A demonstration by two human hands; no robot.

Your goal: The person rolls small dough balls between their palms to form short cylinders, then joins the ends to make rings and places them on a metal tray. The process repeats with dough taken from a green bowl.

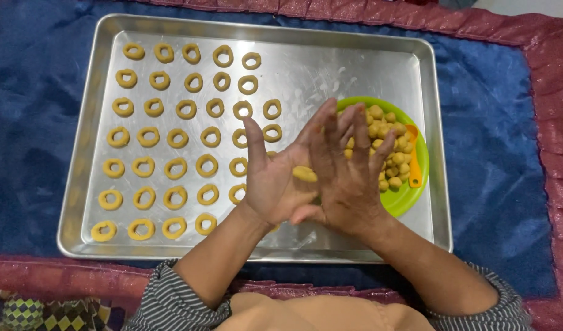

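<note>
My left hand and my right hand are pressed palm to palm over the metal baking tray, with a small piece of yellow dough squeezed between them. Fingers of both hands are stretched out flat. Several ring-shaped dough pieces lie in rows on the left half of the tray. Behind my right hand stands a green plate holding several small dough balls and an orange tool.
The tray rests on a blue cloth with a dark red quilted border. A patterned fabric shows at the lower left corner. My striped sleeves are at the bottom edge.
</note>
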